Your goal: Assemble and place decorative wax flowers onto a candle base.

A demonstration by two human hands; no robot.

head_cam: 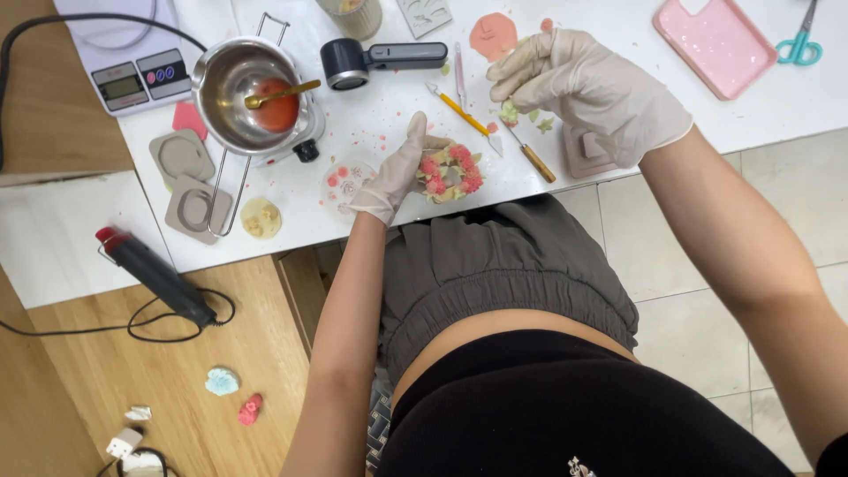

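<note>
The left hand (397, 172), gloved, holds one wreath (450, 173) of pink flowers and pale leaves at the bench (618, 35) edge, fingers curled against its left side. The right hand (587, 88), gloved, rests fingers pressed together over loose pale leaves (510, 112). Two craft knives (468, 113) lie between.

A white worktop (618, 22) stands over pale floor tiles (777, 203), beside wooden flooring (177, 389).

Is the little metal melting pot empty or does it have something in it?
Not empty. The metal melting pot holds a shallow pool of red liquid on its right side, and a gold spoon rests in it.
</note>
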